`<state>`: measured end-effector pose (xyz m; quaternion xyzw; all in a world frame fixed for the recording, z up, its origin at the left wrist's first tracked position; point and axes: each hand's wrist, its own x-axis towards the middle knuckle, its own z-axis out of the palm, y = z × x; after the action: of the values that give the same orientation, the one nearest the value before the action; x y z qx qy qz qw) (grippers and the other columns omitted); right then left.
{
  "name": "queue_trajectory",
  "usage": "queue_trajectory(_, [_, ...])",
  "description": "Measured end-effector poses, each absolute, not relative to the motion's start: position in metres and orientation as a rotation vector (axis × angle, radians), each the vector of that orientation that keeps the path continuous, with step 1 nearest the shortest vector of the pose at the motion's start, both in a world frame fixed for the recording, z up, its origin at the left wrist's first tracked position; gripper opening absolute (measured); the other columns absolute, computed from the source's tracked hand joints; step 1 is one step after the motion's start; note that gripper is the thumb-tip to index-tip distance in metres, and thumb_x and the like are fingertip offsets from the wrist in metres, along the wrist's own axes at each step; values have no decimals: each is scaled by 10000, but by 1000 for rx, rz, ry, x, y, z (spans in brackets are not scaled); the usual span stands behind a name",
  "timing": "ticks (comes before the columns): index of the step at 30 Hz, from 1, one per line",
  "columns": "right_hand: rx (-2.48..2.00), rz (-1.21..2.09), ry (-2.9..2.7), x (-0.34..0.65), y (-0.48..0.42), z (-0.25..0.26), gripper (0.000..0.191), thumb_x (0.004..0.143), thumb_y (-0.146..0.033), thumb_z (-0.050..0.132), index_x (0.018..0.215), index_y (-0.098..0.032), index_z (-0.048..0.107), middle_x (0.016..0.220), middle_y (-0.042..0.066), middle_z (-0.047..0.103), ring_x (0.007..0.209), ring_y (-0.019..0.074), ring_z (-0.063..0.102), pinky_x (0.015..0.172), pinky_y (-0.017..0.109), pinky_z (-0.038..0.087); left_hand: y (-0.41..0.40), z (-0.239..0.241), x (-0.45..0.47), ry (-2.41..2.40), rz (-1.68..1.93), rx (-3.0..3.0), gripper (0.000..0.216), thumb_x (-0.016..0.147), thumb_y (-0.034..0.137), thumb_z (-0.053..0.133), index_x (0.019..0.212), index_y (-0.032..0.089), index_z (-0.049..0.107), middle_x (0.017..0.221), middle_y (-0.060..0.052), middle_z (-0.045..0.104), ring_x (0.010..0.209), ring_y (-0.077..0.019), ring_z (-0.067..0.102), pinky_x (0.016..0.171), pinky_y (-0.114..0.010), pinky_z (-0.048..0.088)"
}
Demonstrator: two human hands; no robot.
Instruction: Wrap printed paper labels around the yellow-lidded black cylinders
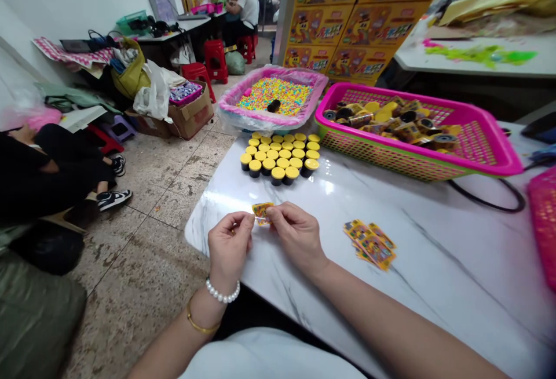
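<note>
- While both hands are hovering over the near edge of the marble table (434, 263), the left hand (229, 247) and right hand (296, 234) are pinching one small yellow sticker (263, 212) between them, fingers curled tight on it.
- Sticker is sitting just above the tabletop; its print is blurring, probably a cartoon label.
- Loose sticker pile (370, 244) is lying on the table near the right hand, not touching it.
- Black cups with yellow lids (280, 159) are standing in rows beyond the hands.
- Pink basket (478, 153) is holding more cups, right of the rows.
- Candy tray (273, 96) is sitting behind them.
</note>
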<state>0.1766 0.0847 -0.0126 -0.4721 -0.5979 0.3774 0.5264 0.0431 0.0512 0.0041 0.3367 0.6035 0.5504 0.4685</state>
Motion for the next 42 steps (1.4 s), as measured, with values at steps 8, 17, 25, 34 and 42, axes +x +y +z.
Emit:
queue_trajectory(8, [-1097, 872, -1557, 176, 84, -15, 332, 921, -404, 627, 658, -212, 692, 624, 11, 608, 596, 142, 559, 593, 281, 456, 54, 9, 48, 1414, 1391, 738, 397, 664, 498, 803, 812, 134, 745, 488, 35, 554, 404, -61, 401, 387, -191, 309])
queue_trajectory(17, [-1195, 762, -1612, 178, 85, -12, 228, 885, -311, 643, 694, -201, 701, 626, 6, 618, 577, 137, 557, 569, 272, 453, 67, 14, 36, 1433, 1288, 759, 329, 575, 412, 858, 735, 135, 783, 443, 24, 544, 409, -75, 394, 396, -206, 285])
queue_trajectory(25, [-1137, 449, -1768, 200, 108, 10, 233, 911, -334, 617, 742, -209, 718, 652, 14, 650, 592, 145, 571, 598, 280, 475, 84, 35, 35, 1255, 1174, 824, 365, 591, 462, 853, 667, 132, 717, 438, 24, 533, 376, -52, 367, 376, -183, 221])
queue_trajectory(34, [-1445, -309, -2086, 231, 145, -9, 236, 834, -226, 692, 1065, -189, 720, 1219, 161, 621, 1081, 315, 548, 918, 439, 460, 97, 26, 39, 1265, 1260, 1019, 261, 637, 351, 817, 820, 164, 818, 742, -73, 751, 602, -128, 610, 501, -213, 426])
queue_trajectory(42, [-1351, -82, -1877, 222, 143, -12, 183, 800, -193, 618, 979, -165, 648, 920, 112, 666, 849, 250, 581, 802, 401, 489, 100, 17, 41, 1236, 1227, 844, 256, 669, 351, 826, 768, 125, 759, 499, 1, 617, 423, -73, 479, 405, -179, 344])
